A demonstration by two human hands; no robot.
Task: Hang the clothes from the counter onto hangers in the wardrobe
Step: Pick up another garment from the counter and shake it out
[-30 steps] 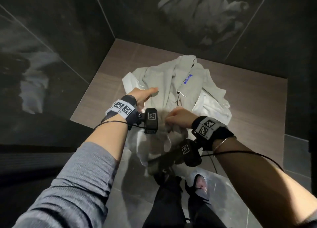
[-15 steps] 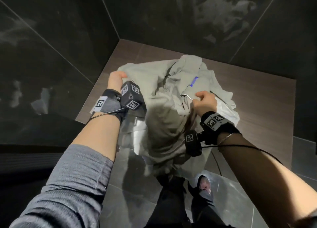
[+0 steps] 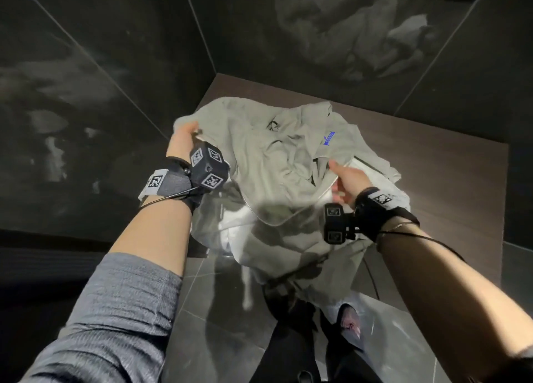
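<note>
I have my left hand [image 3: 184, 136] up and out to the side, and its fingers are curled around the edge of the gray top [image 3: 277, 163], so that hand is holding the cloth tight. I hold it high there, I think, so the top opens out and I can see which end is which. From that hold the cloth runs across toward my other hand and then droops down over the front edge of the counter [image 3: 432, 166]. My right hand [image 3: 344, 182] is lower and to the right of that hold. Its fingers look mostly straight and reach toward a fold in the middle of the top, just below the small blue mark [image 3: 328, 138]. It touches the cloth or is right beside it, but I can't see it pinching anything, so I call it open. I guess it is going for the neck or the other shoulder, so both hands can lift the top straight. Under the gray top, below both hands, there is something white [image 3: 236, 229], maybe another piece of clothing. Holding the gray one up may help it come away from the white one. I can't see any hanger or the wardrobe, so hanging is not yet done. The dark shiny wall [image 3: 86, 65] stands behind my left hand.
</note>
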